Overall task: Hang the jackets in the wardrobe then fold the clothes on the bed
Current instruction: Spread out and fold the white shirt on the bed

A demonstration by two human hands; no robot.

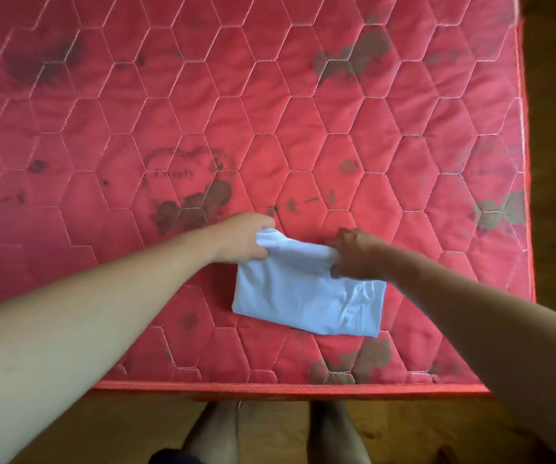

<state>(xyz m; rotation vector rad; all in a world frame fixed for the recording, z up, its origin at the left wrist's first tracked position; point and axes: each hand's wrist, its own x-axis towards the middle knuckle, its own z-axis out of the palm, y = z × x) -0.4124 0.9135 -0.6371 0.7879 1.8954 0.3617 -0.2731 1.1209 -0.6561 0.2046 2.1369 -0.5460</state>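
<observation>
Two hands, left [246,237] and right [353,252], grip my folded white cloth [306,293] at its far edge, frame centre, on the bare red bed [303,112].

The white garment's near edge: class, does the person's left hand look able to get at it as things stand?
Probably yes. The left hand already grips the white garment at its far edge, and nothing lies on the red mattress between.

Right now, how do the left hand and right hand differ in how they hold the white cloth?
The left hand pinches the far left corner of the white cloth, lit pale; the right hand grips the far right corner and looks darker, in shadow. The left hand sits slightly farther up the red mattress than the right hand. Both are closed on the cloth's far edge.
</observation>
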